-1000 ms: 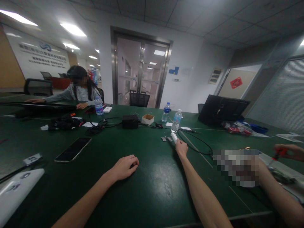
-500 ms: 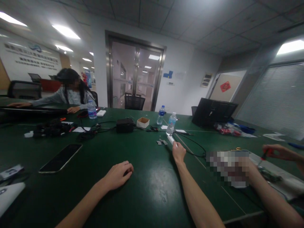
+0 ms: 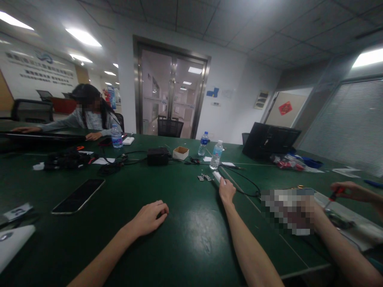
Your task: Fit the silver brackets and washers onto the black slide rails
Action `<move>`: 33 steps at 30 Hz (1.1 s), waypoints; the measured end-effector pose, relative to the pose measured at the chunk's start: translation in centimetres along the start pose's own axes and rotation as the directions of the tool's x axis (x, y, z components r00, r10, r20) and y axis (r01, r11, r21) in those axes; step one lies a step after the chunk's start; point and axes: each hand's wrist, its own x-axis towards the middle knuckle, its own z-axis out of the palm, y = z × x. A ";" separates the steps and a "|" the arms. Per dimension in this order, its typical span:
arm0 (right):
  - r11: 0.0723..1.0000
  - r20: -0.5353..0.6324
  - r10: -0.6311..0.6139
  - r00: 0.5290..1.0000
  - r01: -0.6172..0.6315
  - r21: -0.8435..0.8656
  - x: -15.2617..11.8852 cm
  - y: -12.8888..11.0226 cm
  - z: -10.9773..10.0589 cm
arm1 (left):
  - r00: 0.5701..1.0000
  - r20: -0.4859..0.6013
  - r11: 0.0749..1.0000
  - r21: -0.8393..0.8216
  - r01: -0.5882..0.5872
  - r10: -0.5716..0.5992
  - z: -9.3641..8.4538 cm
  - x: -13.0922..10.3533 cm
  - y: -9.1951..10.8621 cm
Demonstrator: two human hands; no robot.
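My left hand [image 3: 151, 217] rests on the green table [image 3: 179, 251] with its fingers loosely curled. A gap shows between thumb and fingers, and nothing is held there. Farther forward, my right hand [image 3: 227, 191] is closed around a slim white object [image 3: 218, 176], whose far end sticks out toward a water bottle [image 3: 216, 155]; its kind cannot be made out. Just left of that object lie several small metallic pieces [image 3: 204, 177]. A black cable [image 3: 251, 186] runs along the table to the right of my right hand.
A phone [image 3: 79, 196] lies at left. Farther back are a black box [image 3: 158, 156], a small open carton [image 3: 180, 153], a second bottle [image 3: 203, 143] and a monitor [image 3: 269, 141]. At right, another person's hand [image 3: 348, 190] holds a red screwdriver [image 3: 335, 194]. One person sits back left.
The view has shifted very slightly. Both my hands keep nearly the same pose, and the white object stays in my right hand.
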 end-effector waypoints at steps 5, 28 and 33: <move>0.993 -0.075 -0.011 0.997 0.019 0.115 -1.1 -1.6 -0.6 | 0.999 -0.049 1.000 -0.008 -0.022 0.021 0.4 0.0 -0.2; 0.979 0.186 -0.199 0.962 0.206 -0.016 -0.6 -1.6 1.0 | 0.979 -0.184 0.996 -0.017 -0.090 0.085 1.5 0.3 0.5; 0.985 0.305 -0.145 0.941 0.168 -0.049 6.1 -1.6 3.7 | 0.980 -0.188 0.996 -0.047 -0.072 0.062 1.9 0.6 0.5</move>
